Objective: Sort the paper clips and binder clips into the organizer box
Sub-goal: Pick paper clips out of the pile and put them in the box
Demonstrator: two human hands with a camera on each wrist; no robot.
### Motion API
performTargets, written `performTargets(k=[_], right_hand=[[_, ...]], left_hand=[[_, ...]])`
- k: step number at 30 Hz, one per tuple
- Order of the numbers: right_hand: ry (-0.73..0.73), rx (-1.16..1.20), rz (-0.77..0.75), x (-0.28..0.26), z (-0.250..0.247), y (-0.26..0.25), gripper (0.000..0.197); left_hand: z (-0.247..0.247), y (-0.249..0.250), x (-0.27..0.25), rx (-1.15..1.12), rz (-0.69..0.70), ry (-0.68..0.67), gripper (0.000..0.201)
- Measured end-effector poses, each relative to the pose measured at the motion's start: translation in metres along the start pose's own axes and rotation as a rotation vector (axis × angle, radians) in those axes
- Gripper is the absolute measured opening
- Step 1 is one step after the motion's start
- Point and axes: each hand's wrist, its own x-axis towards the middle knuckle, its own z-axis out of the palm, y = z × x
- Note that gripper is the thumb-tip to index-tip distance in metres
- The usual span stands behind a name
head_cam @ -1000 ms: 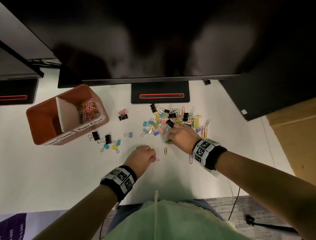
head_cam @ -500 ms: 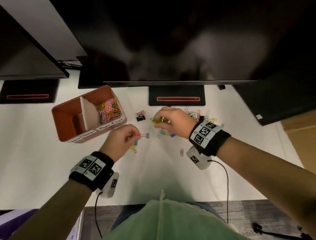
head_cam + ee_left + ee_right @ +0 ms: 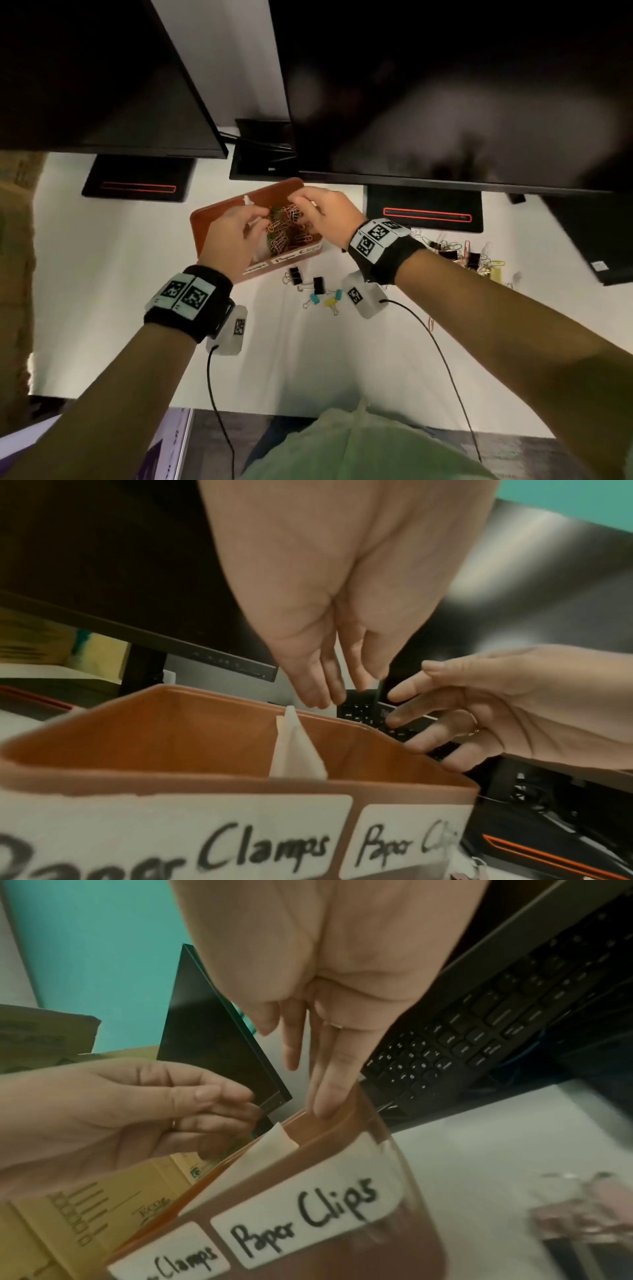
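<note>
Fingers of both the left hand (image 3: 236, 240) and right hand (image 3: 329, 216) hang loosely apart, empty, over the organizer box (image 3: 205, 222); its right compartment holds paper clips (image 3: 287, 233), while binder clips (image 3: 317, 291) and a far-right pile (image 3: 469, 257) remain on the desk

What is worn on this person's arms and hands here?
Bare forearms, no sleeves. Left hand and right hand each have a black wristband with white square-code tags, plus a white camera box underneath trailing a black cable. Each hand wears a ring.
</note>
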Motion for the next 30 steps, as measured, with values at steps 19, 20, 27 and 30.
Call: performTargets(k=[19, 20, 27, 30], right_hand=[[0.261, -0.468, 0.357, -0.187, -0.128, 0.188, 0.030], [0.239, -0.457, 0.367, -0.185, -0.130, 0.193, 0.033], [-0.063, -0.467, 0.274, -0.179, -0.110, 0.204, 0.044], [-0.115, -0.469, 0.209, -0.191, -0.103, 0.204, 0.040]], left_hand=[[0.192, 0.126, -0.026, 0.068, 0.323, -0.519, 0.042], [0.203, 0.131, -0.023, 0.109, 0.335, -0.547, 0.047], [0.232, 0.125, -0.023, 0.391, 0.401, -0.673, 0.062], [0.219, 0.118, -0.032, 0.333, 0.357, -0.659, 0.043]])
